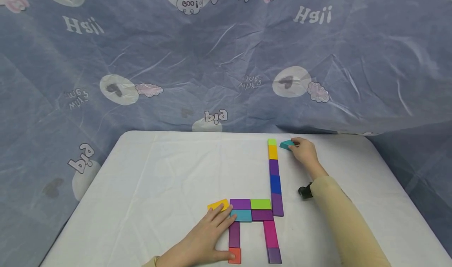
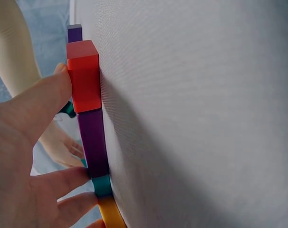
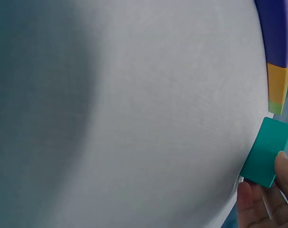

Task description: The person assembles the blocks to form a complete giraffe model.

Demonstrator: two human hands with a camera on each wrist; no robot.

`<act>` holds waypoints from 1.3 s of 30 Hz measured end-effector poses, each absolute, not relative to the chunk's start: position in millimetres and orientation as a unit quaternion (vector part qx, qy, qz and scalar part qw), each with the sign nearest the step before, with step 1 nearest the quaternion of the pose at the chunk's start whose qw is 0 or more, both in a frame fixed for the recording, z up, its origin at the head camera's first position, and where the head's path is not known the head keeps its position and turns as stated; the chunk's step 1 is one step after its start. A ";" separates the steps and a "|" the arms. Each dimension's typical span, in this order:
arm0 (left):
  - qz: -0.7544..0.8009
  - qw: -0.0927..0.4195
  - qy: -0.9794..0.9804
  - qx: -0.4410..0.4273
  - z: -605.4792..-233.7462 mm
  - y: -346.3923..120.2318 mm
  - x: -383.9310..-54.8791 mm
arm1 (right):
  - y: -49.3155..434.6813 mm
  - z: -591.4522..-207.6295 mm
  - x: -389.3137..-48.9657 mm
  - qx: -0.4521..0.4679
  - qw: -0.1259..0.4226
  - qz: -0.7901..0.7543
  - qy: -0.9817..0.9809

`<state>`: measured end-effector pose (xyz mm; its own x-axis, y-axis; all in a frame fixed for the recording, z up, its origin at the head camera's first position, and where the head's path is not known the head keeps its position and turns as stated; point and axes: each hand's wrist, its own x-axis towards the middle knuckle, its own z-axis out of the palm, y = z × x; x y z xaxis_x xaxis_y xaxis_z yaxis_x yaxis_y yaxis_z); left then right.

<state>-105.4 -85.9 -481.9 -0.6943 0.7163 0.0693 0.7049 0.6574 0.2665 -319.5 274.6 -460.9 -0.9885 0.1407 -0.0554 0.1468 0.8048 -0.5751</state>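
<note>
My right hand (image 1: pixel 306 154) pinches a teal block (image 3: pixel 266 152) between thumb and fingers, just right of the top of a tall column of blocks. In that column stand a green block (image 1: pixel 272 142), an orange block (image 1: pixel 273 152), a blue block (image 1: pixel 275 184) and several purple ones. Spread over the lower left of the figure, my left hand (image 1: pixel 206 235) has its thumb on the red block (image 2: pixel 84 80) and its fingertips at the yellow block (image 1: pixel 219 204) and the light blue block (image 1: pixel 241 215). The yellow block lies tilted beside the purple block (image 1: pixel 240 204).
Beneath the blocks is a white-covered table (image 1: pixel 169 173). A small black object (image 1: pixel 305 192) lies by my right sleeve, partly hidden by it. Two block legs, one ending in a magenta block (image 1: pixel 271 234) above a purple one, reach toward the near edge. A patterned blue-grey sheet (image 1: pixel 226 55) hangs behind.
</note>
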 end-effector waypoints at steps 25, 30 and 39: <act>0.132 0.009 0.909 0.396 -479.2 -84.7 -104.5 | 262.6 -462.3 -328.2 0.078 -0.034 -0.296 0.951; 0.133 0.008 0.909 0.394 -480.4 -84.9 -105.1 | 261.2 -462.2 -328.3 0.078 -0.031 -0.299 0.951; 0.145 0.030 0.910 0.387 -483.0 -85.8 -106.6 | 263.8 -464.6 -325.1 0.078 -0.006 -0.303 0.950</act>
<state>-106.6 -85.8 -483.0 -0.6979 0.7138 0.0580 0.6966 0.6578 0.2865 -325.1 263.8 -464.6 -0.9878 0.1515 -0.0361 0.1445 0.8045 -0.5761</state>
